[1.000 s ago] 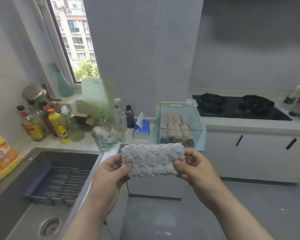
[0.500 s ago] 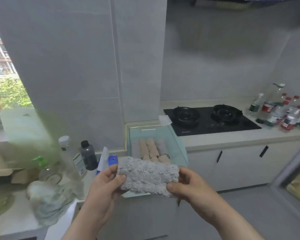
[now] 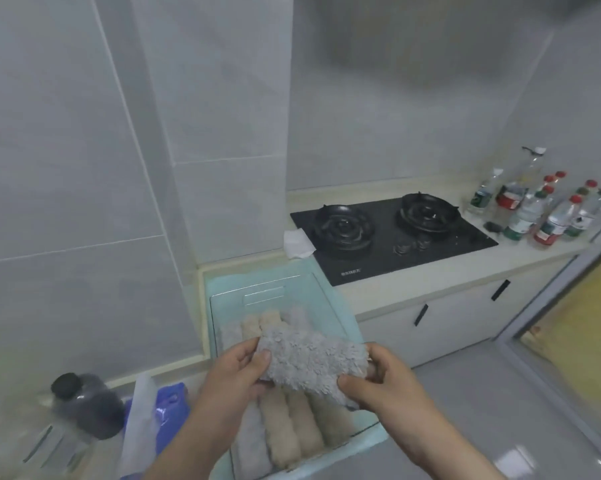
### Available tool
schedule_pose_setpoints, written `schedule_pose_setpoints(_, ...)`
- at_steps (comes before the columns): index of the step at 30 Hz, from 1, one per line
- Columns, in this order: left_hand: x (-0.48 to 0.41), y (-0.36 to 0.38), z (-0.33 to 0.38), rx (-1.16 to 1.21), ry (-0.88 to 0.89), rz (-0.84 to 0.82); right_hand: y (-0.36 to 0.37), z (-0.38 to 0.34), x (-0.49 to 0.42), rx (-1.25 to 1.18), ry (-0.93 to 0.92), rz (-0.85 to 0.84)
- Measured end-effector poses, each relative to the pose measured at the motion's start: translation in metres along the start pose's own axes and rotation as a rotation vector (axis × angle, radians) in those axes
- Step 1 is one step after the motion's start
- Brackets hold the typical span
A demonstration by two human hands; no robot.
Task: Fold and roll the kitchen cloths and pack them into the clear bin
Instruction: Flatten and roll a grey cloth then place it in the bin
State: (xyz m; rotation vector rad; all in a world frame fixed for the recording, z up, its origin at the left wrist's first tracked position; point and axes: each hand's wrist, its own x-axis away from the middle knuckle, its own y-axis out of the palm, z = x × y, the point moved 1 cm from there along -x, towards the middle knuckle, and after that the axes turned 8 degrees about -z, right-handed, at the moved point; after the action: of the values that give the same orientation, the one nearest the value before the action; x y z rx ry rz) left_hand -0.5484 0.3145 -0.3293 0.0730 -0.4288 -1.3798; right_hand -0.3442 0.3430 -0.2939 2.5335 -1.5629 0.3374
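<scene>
Far left on the counter: dark-capped bottle (image 3: 84, 407), blurred. Just right of it, a blue tissue pack (image 3: 169, 412) with a white sheet sticking up.

Left hand (image 3: 229, 386) pinches the left end of the grey cloth (image 3: 312, 362), thumb on top, fingers curled underneath. The cloth is fluffy and bunched, held up in the air between both hands, right over the clear bin (image 3: 264, 294). It's probably folded double, but it's too fuzzy to be sure.

The bin sits on the counter corner beside the tiled wall column, on something pale teal. Inside it are rolled cloths (image 3: 281, 434), beige and grey, lying side by side lengthwise. They fill the near part, and more rolls show behind the held cloth.

Right hand (image 3: 389, 386) grips the cloth's right end, thumb pressed on the lower edge, fingers wrapped behind.

A white crumpled paper (image 3: 297, 242) lies beyond the bin, touching the edge of the black two-burner hob (image 3: 389, 237). Far right on the counter is a cluster of plastic bottles (image 3: 541, 209), mostly red-capped.
</scene>
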Motion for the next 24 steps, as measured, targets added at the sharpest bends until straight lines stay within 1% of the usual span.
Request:
schedule_pose_setpoints(1, -0.012, 0.002, -0.004, -0.033, -0.037, 0.002, -0.008, 0.000, -0.008, 0.013, -0.008, 0.043)
schedule_pose_setpoints(3, -0.040, 0.003, -0.014, -0.142, -0.089, 0.078, -0.025, 0.001, -0.028, 0.061, -0.028, 0.130)
schedule_pose_setpoints(4, -0.053, 0.003, -0.019, -0.251, -0.079, 0.124, -0.033, 0.001, -0.038, 0.094, -0.032, 0.166)
schedule_pose_setpoints(5, -0.065, 0.003, -0.024, -0.403, -0.039, 0.134, -0.039, 0.001, -0.049, 0.126, -0.036, 0.190)
schedule_pose_setpoints(6, -0.075, 0.005, -0.027, -0.584, 0.006, 0.101, -0.045, 0.002, -0.061, 0.148, -0.043, 0.205)
schedule_pose_setpoints(9, -0.107, 0.011, -0.037, -1.085, 0.093, -0.091, -0.052, 0.005, -0.091, 0.209, -0.078, 0.193)
schedule_pose_setpoints(11, -0.130, 0.010, -0.046, -1.329, 0.149, -0.183, -0.055, 0.010, -0.110, 0.232, -0.103, 0.184)
schedule_pose_setpoints(13, -0.149, 0.011, -0.052, -1.439, 0.208, -0.288, -0.054, 0.017, -0.124, 0.247, -0.101, 0.190)
schedule_pose_setpoints(15, -0.162, 0.020, -0.052, -1.555, 0.253, -0.444, -0.051, 0.024, -0.131, 0.246, -0.100, 0.187)
schedule_pose_setpoints(16, -0.168, 0.022, -0.051, -1.577, 0.282, -0.517, -0.049, 0.026, -0.134, 0.253, -0.098, 0.187)
schedule_pose_setpoints(17, -0.174, 0.021, -0.052, -1.566, 0.326, -0.565, -0.047, 0.027, -0.136, 0.283, -0.098, 0.187)
schedule_pose_setpoints(18, -0.182, 0.018, -0.055, -1.608, 0.390, -0.599, -0.046, 0.026, -0.137, 0.318, -0.116, 0.191)
schedule_pose_setpoints(20, -0.197, 0.007, -0.065, -1.730, 0.342, -0.634, -0.044, 0.026, -0.140, 0.380, -0.159, 0.212)
schedule_pose_setpoints(22, -0.204, 0.001, -0.070, -1.854, 0.209, -0.645, -0.042, 0.026, -0.144, 0.440, -0.167, 0.247)
schedule_pose_setpoints(24, -0.206, 0.001, -0.068, -1.961, 0.115, -0.669, -0.042, 0.026, -0.146, 0.504, -0.165, 0.272)
